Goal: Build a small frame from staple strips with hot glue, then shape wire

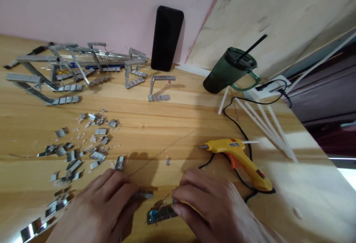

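My left hand (pixel 108 202) is low in the middle of the view, fingers closed on a short grey metal strip (pixel 147 194) whose end sticks out to the right. My right hand (pixel 207 200) pinches the right end of a longer grey segmented strip (pixel 167 212) close to the table. A small blue piece (pixel 153 215) sits near this strip's left end, with a thin wire beside it. The fingers hide parts of both strips. Just beyond my left hand lies a small bent metal piece (pixel 119 163).
Loose metal pieces (pixel 74 166) and scraps cover the table's left side. Several bracket-shaped metal frames (pixel 128 74) stand behind. A yellow glue gun (pixel 236 150) lies right, near white glue sticks (pixel 267 128), a green tumbler (pixel 229 72) and a power strip (pixel 267 89). A phone (pixel 167 39) leans on the wall.
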### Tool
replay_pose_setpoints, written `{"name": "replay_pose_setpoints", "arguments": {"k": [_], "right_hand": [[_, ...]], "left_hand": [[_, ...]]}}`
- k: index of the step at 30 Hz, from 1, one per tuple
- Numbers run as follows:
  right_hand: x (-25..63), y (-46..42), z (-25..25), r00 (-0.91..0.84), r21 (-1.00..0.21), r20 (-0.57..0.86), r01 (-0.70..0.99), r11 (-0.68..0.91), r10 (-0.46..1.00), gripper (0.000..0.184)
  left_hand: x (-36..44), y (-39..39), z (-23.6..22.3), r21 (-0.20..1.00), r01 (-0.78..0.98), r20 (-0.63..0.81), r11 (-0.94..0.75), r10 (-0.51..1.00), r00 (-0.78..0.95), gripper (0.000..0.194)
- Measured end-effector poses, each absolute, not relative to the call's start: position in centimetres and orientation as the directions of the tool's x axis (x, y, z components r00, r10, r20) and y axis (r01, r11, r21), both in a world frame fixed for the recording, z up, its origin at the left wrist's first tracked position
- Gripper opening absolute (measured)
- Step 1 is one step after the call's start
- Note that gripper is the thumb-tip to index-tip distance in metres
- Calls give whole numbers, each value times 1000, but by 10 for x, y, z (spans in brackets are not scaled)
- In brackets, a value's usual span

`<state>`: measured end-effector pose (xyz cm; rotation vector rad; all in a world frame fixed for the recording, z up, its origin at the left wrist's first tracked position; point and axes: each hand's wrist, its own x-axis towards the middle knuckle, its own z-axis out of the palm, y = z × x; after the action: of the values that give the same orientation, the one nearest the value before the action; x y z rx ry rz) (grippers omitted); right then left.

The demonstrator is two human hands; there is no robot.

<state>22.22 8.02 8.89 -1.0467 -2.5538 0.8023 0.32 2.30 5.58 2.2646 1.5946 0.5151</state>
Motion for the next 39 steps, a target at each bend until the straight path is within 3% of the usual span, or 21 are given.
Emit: {"name": "replay_pose_setpoints", "arguments": {"k": [4, 12, 20, 27, 39], "right_hand": [[211, 78, 87, -690, -519, -53, 637, 571, 722, 16], [201, 79, 69, -757, -423, -156, 632, 649, 635, 10], [198, 80, 62, -796, -438, -143, 584, 684, 588, 9], [199, 79, 59, -797, -460, -132, 576, 676, 589, 9], [198, 80, 56, -795, -429, -94, 576, 696, 600, 10]], "left_hand": [[6, 25, 53, 354, 851, 87, -388, 920, 383, 10], [18, 27, 45, 235, 847, 105, -476, 879, 465, 11], [20, 29, 46, 186, 846, 133, -500, 866, 483, 12], [17, 28, 41, 204, 827, 87, -523, 851, 517, 11], [16, 28, 40, 248, 787, 201, -565, 825, 529, 21]]}}
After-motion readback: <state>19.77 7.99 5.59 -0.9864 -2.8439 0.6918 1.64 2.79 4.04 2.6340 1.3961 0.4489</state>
